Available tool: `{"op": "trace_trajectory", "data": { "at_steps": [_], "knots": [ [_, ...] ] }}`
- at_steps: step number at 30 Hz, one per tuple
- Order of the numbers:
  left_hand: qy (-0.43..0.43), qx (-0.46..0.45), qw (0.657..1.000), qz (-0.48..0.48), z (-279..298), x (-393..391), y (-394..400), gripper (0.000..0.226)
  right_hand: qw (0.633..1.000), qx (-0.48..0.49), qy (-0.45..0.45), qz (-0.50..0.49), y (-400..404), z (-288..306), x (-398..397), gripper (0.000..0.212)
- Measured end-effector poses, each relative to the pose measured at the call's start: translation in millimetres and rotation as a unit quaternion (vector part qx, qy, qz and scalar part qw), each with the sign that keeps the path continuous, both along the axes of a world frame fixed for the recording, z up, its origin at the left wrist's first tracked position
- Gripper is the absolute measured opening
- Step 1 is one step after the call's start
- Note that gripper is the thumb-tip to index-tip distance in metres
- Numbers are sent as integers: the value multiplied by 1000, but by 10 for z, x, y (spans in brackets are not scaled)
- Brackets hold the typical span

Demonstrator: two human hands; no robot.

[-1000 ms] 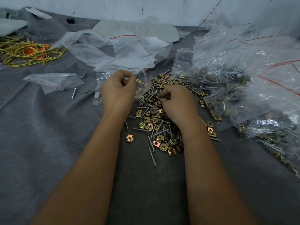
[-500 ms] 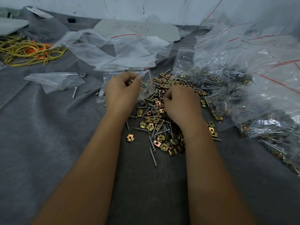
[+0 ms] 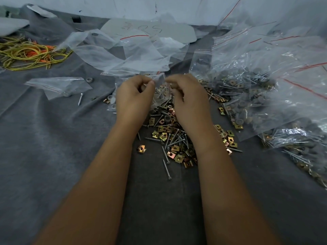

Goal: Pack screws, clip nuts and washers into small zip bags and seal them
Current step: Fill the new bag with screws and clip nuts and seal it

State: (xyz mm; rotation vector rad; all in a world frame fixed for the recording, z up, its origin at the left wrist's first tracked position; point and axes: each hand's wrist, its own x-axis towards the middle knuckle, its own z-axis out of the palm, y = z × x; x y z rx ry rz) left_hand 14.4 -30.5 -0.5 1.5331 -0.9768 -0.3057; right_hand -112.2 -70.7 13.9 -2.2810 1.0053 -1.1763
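A small clear zip bag [image 3: 161, 89] with screws and a clip nut inside hangs between my hands above the pile. My left hand [image 3: 134, 98] pinches the bag's top edge on the left. My right hand [image 3: 189, 98] has curled fingers at the top edge on the right, pinching it. Below them lies a loose heap of silver screws and brass-coloured clip nuts [image 3: 173, 138] on the grey cloth [image 3: 53, 147]. One grey washer [image 3: 167, 119] shows in the heap.
Filled zip bags [image 3: 256, 96] of screws and grey washers pile up at the right. Empty clear bags [image 3: 123, 53] lie behind my hands, another small bag [image 3: 58, 85] at the left. A lone screw [image 3: 80, 99], a washer [image 3: 89, 79] and yellow-orange wires [image 3: 30, 55] lie far left.
My right hand has left the heap and risen to the bag's top edge beside my left hand. The bag now hangs between both hands.
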Motion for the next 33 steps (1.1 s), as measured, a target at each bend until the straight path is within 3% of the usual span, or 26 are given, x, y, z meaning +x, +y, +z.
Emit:
{"op": "trace_trajectory", "data": {
  "at_steps": [3,7,10,16,20,24,28,33],
  "knots": [
    [26,-9,1000,14,3,3,0,12,996,13,27,-84,-41,-40,-25,29],
    [27,-6,1000,14,5,0,-1,12,981,61,166,-77,-78,-116,-37,28],
    [26,-2,1000,11,6,7,-4,12,975,63,195,-84,-82,-107,-18,24],
    [26,1,1000,13,-3,5,-6,12,982,80,121,-121,-92,-119,-31,21],
    [19,-7,999,26,6,11,5,18,987,77,-32,-140,-75,-58,-43,14],
    [20,-1,999,25,9,13,4,15,987,61,-131,-72,-4,4,-42,18],
    [14,-6,1000,-18,33,-14,30,15,992,66,-104,14,22,-7,7,19],
    [67,-23,993,-91,85,-7,49,22,989,101,-107,17,1,-28,-21,49]
  ]
}}
